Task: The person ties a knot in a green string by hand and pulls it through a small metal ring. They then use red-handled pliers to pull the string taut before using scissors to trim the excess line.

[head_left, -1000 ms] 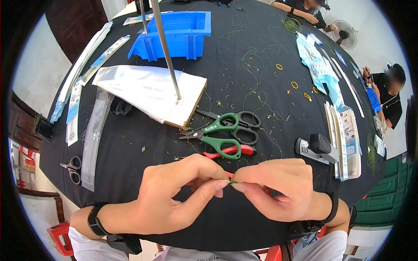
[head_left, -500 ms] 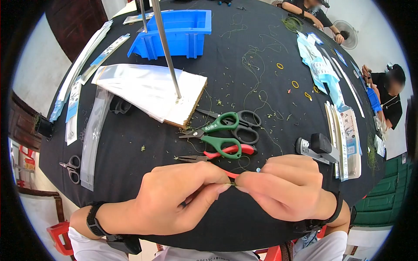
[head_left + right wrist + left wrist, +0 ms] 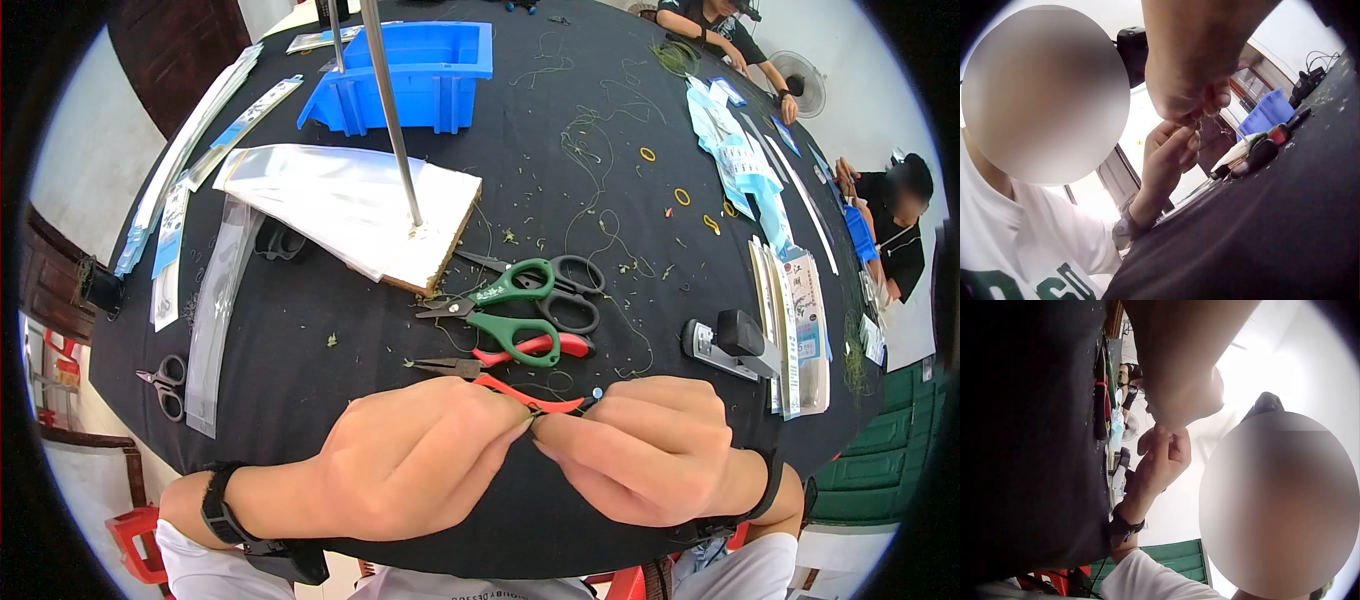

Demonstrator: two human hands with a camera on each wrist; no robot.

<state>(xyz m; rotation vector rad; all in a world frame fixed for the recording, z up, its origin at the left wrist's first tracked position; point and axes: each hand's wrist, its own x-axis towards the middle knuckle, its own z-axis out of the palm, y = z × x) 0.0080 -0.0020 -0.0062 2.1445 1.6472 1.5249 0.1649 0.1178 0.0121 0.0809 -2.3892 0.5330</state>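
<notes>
Left fingers [image 3: 490,420] and right fingers [image 3: 580,430] pinching a thin strand [image 3: 537,412], loop-handled green scissors [image 3: 497,290], matte black cloth [image 3: 330,300]

Blue bin [image 3: 435,105] toward the back, stapler [image 3: 733,345] beside packets [image 3: 804,330] — yellow bands [image 3: 711,225], fan [image 3: 815,84]

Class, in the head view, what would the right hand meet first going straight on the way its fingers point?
The right hand would probably meet the left hand just ahead; the exact gap is unclear.

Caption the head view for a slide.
Left hand and right hand pinch a tiny item near green-handled scissors and red-handled pliers.
</notes>
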